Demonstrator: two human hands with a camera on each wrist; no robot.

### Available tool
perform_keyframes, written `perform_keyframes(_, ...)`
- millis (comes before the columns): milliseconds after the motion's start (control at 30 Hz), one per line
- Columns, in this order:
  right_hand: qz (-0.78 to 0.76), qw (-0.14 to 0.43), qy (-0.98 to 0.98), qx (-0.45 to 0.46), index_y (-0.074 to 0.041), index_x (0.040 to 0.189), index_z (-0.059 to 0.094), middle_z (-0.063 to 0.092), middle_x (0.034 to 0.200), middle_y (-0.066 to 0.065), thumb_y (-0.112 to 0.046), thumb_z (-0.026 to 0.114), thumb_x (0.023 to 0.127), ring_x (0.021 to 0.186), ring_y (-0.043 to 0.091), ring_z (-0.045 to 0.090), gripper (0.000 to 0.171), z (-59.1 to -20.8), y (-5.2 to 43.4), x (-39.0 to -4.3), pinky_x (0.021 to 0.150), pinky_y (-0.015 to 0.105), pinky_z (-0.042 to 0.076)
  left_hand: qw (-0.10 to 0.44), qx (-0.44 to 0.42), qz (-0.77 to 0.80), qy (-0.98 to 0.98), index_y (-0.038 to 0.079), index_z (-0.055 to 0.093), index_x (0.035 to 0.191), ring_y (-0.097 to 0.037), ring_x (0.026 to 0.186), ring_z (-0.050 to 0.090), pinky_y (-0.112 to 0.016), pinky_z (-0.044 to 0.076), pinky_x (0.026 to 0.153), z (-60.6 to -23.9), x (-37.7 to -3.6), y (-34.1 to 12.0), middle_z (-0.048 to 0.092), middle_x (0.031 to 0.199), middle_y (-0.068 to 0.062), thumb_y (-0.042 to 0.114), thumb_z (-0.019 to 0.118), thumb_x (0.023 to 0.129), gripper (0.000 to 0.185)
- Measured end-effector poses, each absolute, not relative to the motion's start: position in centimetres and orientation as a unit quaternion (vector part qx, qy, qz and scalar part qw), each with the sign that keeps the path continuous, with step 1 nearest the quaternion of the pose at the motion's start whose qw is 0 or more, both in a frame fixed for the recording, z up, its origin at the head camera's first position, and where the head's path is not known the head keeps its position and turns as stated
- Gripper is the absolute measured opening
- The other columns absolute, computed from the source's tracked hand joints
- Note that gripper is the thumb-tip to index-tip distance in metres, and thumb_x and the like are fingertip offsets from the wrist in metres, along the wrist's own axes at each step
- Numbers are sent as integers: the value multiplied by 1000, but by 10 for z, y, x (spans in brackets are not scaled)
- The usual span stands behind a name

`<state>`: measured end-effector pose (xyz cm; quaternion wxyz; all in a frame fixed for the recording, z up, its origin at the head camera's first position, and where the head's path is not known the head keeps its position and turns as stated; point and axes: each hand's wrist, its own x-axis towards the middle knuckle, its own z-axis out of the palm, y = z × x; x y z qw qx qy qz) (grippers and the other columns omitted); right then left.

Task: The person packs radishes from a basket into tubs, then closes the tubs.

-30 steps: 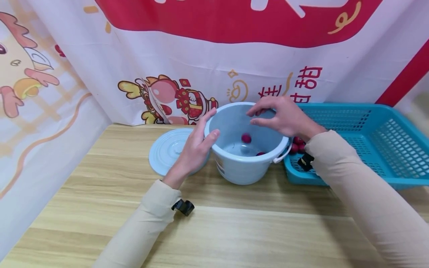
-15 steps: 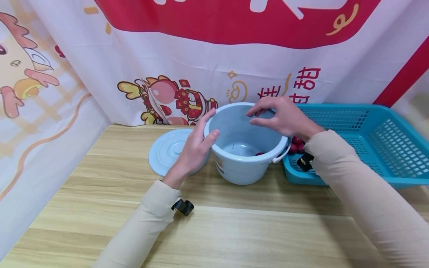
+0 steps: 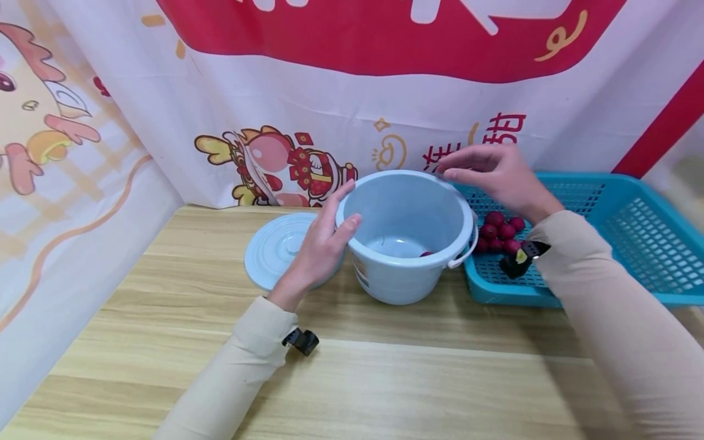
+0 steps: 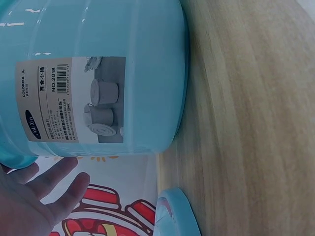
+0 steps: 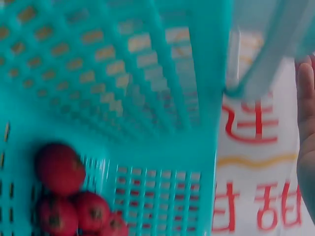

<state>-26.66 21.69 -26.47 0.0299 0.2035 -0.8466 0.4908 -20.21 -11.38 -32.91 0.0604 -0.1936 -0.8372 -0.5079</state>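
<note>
A light blue bucket stands upright on the table. My left hand holds its left rim, thumb over the edge and fingers along the outside. In the left wrist view, the fingers show beside the labelled bucket wall. One red fruit shows partly inside, behind the near rim. My right hand hovers over the bucket's back right rim and the basket edge, with fingers loosely bent and nothing held. Several small, round, dark red fruits, like hawthorns, lie in the left end of the turquoise basket.
A round blue lid lies on the table left of the bucket. The bucket's white handle hangs down on the right, close to the basket. Behind everything hangs a printed cloth. The wooden table extends in front.
A red fruit seen in the bucket's middle a second ago is out of sight. My right hand has moved from over the bucket rightward toward the basket. My left hand stays put.
</note>
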Motion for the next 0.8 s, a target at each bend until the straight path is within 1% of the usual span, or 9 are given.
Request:
perform_keyframes(167, 483, 38, -860, 161, -19, 141, 69, 73, 130, -9, -36, 77, 97, 118, 10, 67, 48, -273, 248, -271, 87, 15, 59, 54, -193, -508, -838, 32, 25, 168, -25, 158, 36, -60, 42, 122, -330, -202, -113, 27, 176, 9, 44, 47, 107, 66)
perform_keyframes(333, 470, 33, -871, 138, -17, 143, 67, 72, 128, -10, -37, 77, 97, 112, 13, 67, 51, -282, 271, -278, 82, 16, 61, 56, -194, -507, -838, 32, 25, 168, -24, 158, 35, -60, 43, 122, -330, -202, -112, 26, 176, 9, 44, 47, 107, 67)
perform_keyframes(467, 450, 13, -887, 105, -18, 143, 68, 73, 123, -14, -46, 77, 95, 109, 18, 66, 56, -288, 283, -284, 80, 20, 61, 58, -194, -506, -839, 33, 25, 168, -25, 157, 36, -60, 44, 121, -329, -202, -112, 27, 176, 8, 45, 47, 107, 67)
perform_keyframes(567, 424, -9, -902, 79, -19, 143, 68, 72, 123, -15, -54, 77, 92, 109, 21, 65, 63, -292, 289, -288, 80, 23, 60, 59, -193, -506, -839, 32, 25, 168, -25, 157, 37, -60, 44, 121, -329, -202, -112, 27, 176, 8, 47, 47, 107, 67)
perform_keyframes(633, 411, -28, -908, 69, -19, 144, 67, 72, 125, -12, -55, 76, 92, 111, 24, 65, 64, -295, 292, -291, 82, 26, 60, 59, -193, -505, -839, 33, 24, 168, -25, 157, 37, -60, 44, 121, -329, -202, -113, 26, 176, 8, 47, 47, 107, 67)
perform_keyframes(800, 385, -84, -917, 67, -15, 147, 65, 72, 137, 5, -49, 74, 97, 118, 29, 64, 60, -304, 296, -299, 93, 40, 60, 61, -191, -503, -841, 34, 25, 168, -25, 157, 37, -60, 43, 122, -328, -202, -115, 26, 176, 9, 48, 46, 107, 66)
